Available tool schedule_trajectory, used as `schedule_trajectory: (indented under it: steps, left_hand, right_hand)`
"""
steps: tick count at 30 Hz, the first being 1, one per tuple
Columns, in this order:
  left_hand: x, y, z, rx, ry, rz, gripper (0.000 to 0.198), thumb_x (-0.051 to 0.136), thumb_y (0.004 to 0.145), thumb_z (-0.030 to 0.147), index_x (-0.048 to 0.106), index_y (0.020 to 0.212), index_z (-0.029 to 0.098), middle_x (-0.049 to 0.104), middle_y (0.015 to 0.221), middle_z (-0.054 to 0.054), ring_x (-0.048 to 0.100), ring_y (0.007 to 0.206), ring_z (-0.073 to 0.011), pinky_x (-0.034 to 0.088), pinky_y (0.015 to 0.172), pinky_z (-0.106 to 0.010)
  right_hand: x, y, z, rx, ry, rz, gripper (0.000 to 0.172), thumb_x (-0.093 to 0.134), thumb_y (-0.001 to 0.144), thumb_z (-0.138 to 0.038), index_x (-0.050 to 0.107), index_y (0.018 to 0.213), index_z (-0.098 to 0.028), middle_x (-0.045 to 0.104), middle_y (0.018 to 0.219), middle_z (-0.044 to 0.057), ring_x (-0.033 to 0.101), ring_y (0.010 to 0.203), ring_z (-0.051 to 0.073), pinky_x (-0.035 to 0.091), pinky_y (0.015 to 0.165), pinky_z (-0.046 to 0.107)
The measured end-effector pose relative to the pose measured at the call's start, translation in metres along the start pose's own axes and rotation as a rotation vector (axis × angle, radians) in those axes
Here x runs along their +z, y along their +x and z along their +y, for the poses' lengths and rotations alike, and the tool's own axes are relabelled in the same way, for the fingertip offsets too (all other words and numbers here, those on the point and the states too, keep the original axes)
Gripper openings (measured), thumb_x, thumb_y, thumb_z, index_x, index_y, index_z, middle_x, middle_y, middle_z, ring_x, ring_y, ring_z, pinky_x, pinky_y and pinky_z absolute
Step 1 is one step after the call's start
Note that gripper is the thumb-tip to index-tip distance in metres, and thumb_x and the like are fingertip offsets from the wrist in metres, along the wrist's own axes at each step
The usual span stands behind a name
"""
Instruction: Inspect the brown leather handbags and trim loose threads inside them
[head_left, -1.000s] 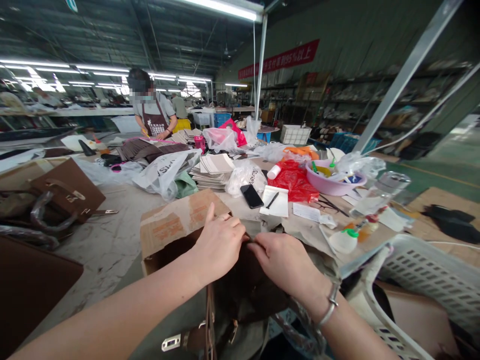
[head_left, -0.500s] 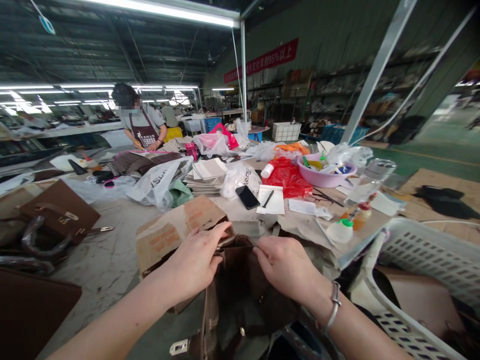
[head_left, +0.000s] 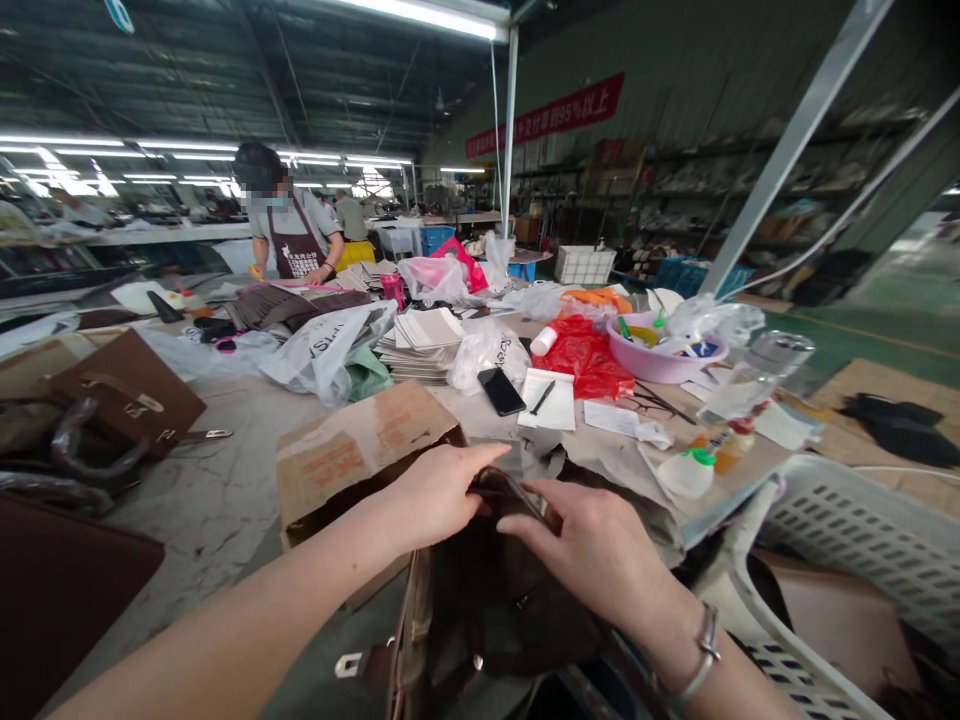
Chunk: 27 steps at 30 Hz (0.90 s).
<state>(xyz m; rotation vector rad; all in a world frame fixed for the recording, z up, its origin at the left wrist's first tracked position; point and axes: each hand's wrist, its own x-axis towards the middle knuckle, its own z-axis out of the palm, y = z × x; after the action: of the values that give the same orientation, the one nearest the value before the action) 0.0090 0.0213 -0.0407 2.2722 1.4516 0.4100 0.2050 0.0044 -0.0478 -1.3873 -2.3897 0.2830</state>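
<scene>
A dark brown handbag [head_left: 495, 600] stands open in front of me, its dark inside facing up. My left hand [head_left: 439, 497] is closed on the far rim, thumb inside the bag and index finger stretched out along the top. My right hand [head_left: 592, 530], with a metal bangle on its wrist, pinches the same rim just to the right between thumb and fingers. A strap with a metal clasp [head_left: 349, 665] sticks out at the bag's left side. Right behind the left hand lies an open cardboard box [head_left: 367, 445].
More brown handbags [head_left: 131, 400] lie at the left. A white perforated basket [head_left: 847, 520] holding brown pieces stands at the right. Farther back are a phone [head_left: 501, 392], a notepad with a pen, a red plastic bag [head_left: 581, 360] and a pink basin [head_left: 667, 365]. A co-worker [head_left: 292, 235] stands across the table.
My left hand has shifted right along the rim, closer to the right hand. The right fingers have opened out a little around the edge, and the rim now stands up between the hands.
</scene>
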Motion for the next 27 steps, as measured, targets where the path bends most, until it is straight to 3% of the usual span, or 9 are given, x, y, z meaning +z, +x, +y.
schedule_trajectory:
  steps: [3,7,11,20,27]
  left_hand:
    - [0.001,0.001,-0.001,0.008,-0.007,0.014,0.051,0.057,0.069,0.013,0.056,0.118,0.026,0.066,0.110,-0.001,0.060,0.101,-0.0208,0.045,0.087,-0.029]
    - [-0.001,0.003,0.002,0.025,0.020,0.017,0.037,0.055,0.071,0.013,0.063,0.105,0.025,0.070,0.098,-0.001,0.063,0.093,-0.0203,0.046,0.080,-0.028]
    - [-0.001,0.005,0.004,0.002,0.044,0.005,0.027,0.055,0.073,0.016,0.066,0.096,0.022,0.071,0.089,-0.003,0.064,0.086,-0.0199,0.046,0.073,-0.026]
    - [0.003,0.006,0.001,-0.028,0.130,0.027,0.017,0.058,0.072,0.023,0.065,0.088,0.022,0.070,0.084,-0.002,0.064,0.081,-0.0214,0.043,0.068,-0.027]
    - [0.000,0.006,-0.009,0.018,0.069,0.004,0.018,0.061,0.073,0.026,0.064,0.091,0.024,0.070,0.085,0.001,0.063,0.082,-0.0185,0.042,0.068,-0.024]
  right_hand:
    - [-0.003,0.004,0.002,0.005,0.069,-0.024,0.038,0.058,0.075,-0.060,0.062,0.091,-0.026,0.060,0.061,-0.004,0.053,0.054,0.013,0.030,0.050,0.025]
    - [0.001,0.015,0.003,-0.062,0.043,-0.021,0.018,0.055,0.084,-0.042,0.064,0.088,-0.026,0.065,0.075,-0.002,0.058,0.066,0.013,0.035,0.058,0.024]
    - [0.003,0.022,0.003,-0.077,-0.015,-0.042,0.016,0.053,0.086,-0.033,0.064,0.079,-0.023,0.066,0.076,0.000,0.059,0.068,0.014,0.034,0.059,0.024]
    - [0.003,0.022,0.000,-0.030,-0.158,-0.012,0.023,0.051,0.087,-0.031,0.061,0.068,-0.022,0.065,0.070,-0.001,0.059,0.066,0.014,0.031,0.057,0.026]
    - [0.006,0.020,0.002,-0.042,-0.176,0.004,0.023,0.049,0.088,-0.029,0.059,0.068,-0.021,0.064,0.070,-0.001,0.058,0.066,0.014,0.031,0.057,0.026]
